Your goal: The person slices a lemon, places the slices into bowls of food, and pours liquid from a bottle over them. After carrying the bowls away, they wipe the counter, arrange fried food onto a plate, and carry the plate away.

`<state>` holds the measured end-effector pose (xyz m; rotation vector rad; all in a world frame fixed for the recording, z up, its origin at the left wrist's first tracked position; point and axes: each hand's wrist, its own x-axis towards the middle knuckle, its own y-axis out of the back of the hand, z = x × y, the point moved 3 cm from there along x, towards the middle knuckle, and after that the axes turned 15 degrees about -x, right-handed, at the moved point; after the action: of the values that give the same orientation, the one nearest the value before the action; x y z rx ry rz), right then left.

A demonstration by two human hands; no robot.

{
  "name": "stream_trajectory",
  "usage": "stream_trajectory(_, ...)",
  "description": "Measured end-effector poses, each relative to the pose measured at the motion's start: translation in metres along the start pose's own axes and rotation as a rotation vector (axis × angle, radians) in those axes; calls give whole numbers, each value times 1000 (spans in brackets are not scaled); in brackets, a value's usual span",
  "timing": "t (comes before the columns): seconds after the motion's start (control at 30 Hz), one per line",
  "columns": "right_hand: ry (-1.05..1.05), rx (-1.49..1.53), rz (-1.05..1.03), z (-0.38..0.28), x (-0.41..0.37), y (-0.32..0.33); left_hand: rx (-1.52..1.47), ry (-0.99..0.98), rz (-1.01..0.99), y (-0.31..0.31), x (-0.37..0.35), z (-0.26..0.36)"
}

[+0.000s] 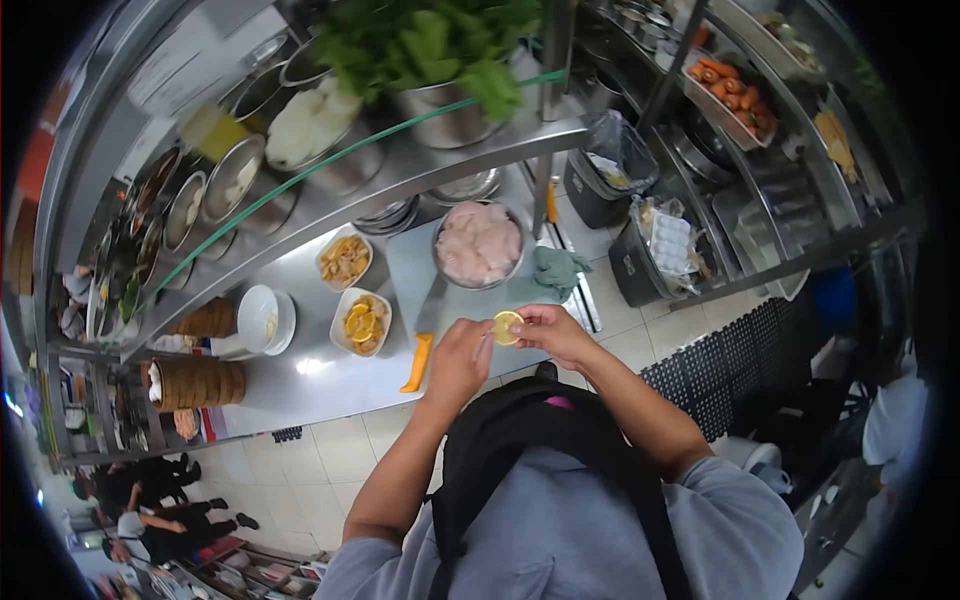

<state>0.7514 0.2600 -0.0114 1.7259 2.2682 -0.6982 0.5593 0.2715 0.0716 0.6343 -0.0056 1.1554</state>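
Note:
A round lemon slice is pinched in the fingers of my right hand, above the front edge of the steel counter. My left hand is closed, its fingertips at the slice's left edge; a thin thing may be in them, too small to name. Left of my hands lies a knife with a yellow handle, its blade on the cutting board. A metal bowl of pale raw meat or fish stands beyond. Two white bowls sit to the left: one has citrus slices on top, the other yellowish pieces.
A green cloth lies at the counter's right. Bamboo steamers and a white bowl stand left. An overhead shelf bears pots and leafy greens. Bins stand on the floor at right. Other people are at lower left.

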Motion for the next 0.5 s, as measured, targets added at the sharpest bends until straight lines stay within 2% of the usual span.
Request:
stream_trajectory(0.03, 44, 18, 25, -10, -10, 9, -36, -68, 2, -15, 12, 12)
stream_trajectory(0.13, 121, 67, 95, -33, -38, 40, -64, -94, -61, -54, 46, 24)
stream_trajectory(0.23, 189, -13, 212, -40, -60, 73, -72, -182, -117, -84, 71, 42)
stream_trajectory(0.3, 209, -169, 306, -43, -74, 88, -60, -255, -170, -101, 84, 58)
stream_trajectory(0.43, 234, -141, 420, -56, -101, 105, -60, -395, -232, -135, 105, 72)
stream_trajectory(0.5, 264, 44, 434, -58, -112, 116, -105, -424, -245, -150, 114, 74)
